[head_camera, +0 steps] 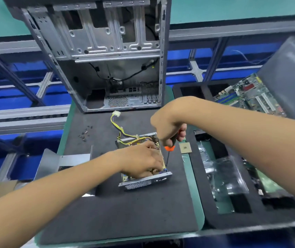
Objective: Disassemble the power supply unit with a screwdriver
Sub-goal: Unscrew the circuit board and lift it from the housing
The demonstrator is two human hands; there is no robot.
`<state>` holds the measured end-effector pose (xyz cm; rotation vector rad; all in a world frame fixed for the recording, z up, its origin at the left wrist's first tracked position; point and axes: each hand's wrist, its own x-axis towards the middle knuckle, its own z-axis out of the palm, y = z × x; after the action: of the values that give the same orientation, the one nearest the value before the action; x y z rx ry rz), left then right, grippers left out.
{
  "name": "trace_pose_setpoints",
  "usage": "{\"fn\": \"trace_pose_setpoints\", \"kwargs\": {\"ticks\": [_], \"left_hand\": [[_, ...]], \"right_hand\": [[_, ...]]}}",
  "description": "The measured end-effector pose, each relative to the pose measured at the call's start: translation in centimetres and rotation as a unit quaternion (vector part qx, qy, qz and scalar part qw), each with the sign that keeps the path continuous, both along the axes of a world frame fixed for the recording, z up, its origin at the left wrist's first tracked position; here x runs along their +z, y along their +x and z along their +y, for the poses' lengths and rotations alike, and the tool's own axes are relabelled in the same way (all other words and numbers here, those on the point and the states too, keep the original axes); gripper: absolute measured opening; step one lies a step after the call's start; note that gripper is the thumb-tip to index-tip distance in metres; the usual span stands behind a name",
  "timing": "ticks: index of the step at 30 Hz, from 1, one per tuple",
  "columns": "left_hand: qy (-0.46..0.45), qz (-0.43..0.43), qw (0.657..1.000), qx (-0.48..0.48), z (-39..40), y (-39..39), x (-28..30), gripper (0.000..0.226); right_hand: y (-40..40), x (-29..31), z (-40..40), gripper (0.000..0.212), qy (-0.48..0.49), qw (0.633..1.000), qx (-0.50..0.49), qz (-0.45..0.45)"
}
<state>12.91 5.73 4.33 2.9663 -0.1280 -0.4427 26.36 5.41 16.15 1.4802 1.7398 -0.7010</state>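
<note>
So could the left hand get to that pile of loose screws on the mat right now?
Probably yes. The screws lie on bare foam mat left of the power supply unit, nothing between. The left hand rests on its board, so it must let go first.

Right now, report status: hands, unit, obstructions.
Right hand grips screwdriver, tip down at board edge. Left hand rests on open power supply unit. Yellow cable bundle trails clear behind.

Two hands: left hand (143, 161), right hand (168, 126). One screwdriver (169, 148), one power supply unit (143, 169), one computer case (107, 56), one motherboard (247, 95), one processor chip (185, 148), two foam mats.
</note>
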Motion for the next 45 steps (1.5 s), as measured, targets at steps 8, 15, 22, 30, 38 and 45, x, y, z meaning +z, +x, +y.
{"fn": "trace_pose_setpoints", "kwargs": {"ticks": [8, 15, 22, 30, 38, 45], "left_hand": [[-0.038, 0.047, 0.997, 0.047, 0.3, -0.4, -1.9, 0.068], [-0.150, -0.025, 0.983, 0.104, 0.4, -0.4, -2.5, 0.024], [-0.202, -0.095, 0.962, 0.157, -0.5, 0.2, -2.1, 0.034], [-0.106, -0.133, 0.974, 0.150, -0.5, 0.2, -3.1, 0.010], [-0.112, -0.137, 0.971, 0.163, -0.4, 0.4, -3.4, 0.037], [-0.109, -0.148, 0.959, 0.216, -0.6, 1.1, -2.9, 0.014]], "right_hand": [[-0.2, -1.9, 0.4, 0.016, -0.013, 1.000, 0.024, 0.009], [-1.0, -2.1, 0.3, 0.016, -0.001, 0.998, 0.057, 0.020], [-1.1, -2.6, 0.5, 0.018, -0.023, 0.998, 0.061, 0.026], [-0.6, -2.3, 0.9, 0.007, -0.016, 0.998, 0.056, 0.027], [-0.6, -1.7, 1.4, 0.007, -0.003, 0.998, 0.057, 0.021], [-0.7, -1.8, 1.0, 0.012, -0.012, 0.997, 0.069, 0.011]]}}
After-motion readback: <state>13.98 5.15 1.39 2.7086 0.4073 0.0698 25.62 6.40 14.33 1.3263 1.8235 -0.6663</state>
